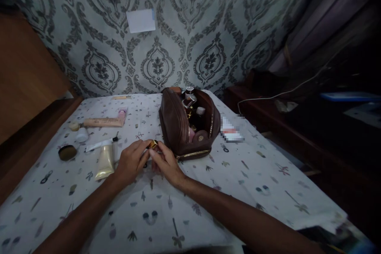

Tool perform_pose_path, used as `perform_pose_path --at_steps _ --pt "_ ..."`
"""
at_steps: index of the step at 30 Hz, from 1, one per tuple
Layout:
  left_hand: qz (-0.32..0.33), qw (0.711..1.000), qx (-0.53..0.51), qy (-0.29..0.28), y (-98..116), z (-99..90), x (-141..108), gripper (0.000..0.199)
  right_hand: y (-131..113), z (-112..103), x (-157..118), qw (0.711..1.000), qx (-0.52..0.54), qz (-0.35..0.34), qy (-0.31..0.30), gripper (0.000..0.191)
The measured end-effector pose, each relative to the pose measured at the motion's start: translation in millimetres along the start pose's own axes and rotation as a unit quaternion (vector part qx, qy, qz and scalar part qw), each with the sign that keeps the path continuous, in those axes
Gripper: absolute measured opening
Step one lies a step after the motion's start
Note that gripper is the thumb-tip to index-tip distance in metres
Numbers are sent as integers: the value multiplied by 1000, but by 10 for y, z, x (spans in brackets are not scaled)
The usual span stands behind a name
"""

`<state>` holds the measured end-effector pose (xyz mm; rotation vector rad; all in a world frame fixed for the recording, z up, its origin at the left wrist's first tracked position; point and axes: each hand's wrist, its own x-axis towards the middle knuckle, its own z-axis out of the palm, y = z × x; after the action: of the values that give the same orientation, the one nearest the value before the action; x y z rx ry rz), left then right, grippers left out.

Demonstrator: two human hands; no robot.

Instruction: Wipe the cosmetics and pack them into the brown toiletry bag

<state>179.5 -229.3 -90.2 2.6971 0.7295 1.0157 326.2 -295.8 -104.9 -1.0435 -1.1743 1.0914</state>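
In front of the brown makeup bag [175, 127], my left hand [131, 160] and my right hand [168, 164] meet with fingers closed around a small shiny gold-coloured item [153, 144]. Both hands' fingertips touch it, and they hide its lower part, so its exact kind cannot be made out. The bag stands unzipped and open at the top, with several small bottles [189, 92] and jars inside. Just left of my left hand lies a gold squeeze tube [105, 162], beside a slim white tube [99, 145] with a black end.
Further left are a round dark compact [67, 152], a white jar [81, 135], a small cream-lidded jar [74, 126] and a long beige tube [104, 122]. A blurred white packet [231, 130] lies right of the bag. Patterned cloth [208, 214] covers the surface; a papered wall [184, 47] rises behind.
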Motion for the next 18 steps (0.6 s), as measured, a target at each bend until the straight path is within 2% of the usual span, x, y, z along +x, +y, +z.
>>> perform_pose_path --at_steps 6,11,13,15,18 --pt "45 996 73 -13 64 -5 20 27 40 10 20 999 36 -15 31 44" --pt "24 998 50 -15 73 0 13 26 51 17 33 998 55 -3 37 44" --pt "-19 999 3 -30 75 -21 27 27 49 20 35 998 60 -4 36 43" --pt "-87 992 -71 -61 68 -52 61 30 44 24 32 997 64 -1 32 42" --pt "-201 956 -186 -105 16 -83 125 36 34 33 27 996 81 15 32 42"
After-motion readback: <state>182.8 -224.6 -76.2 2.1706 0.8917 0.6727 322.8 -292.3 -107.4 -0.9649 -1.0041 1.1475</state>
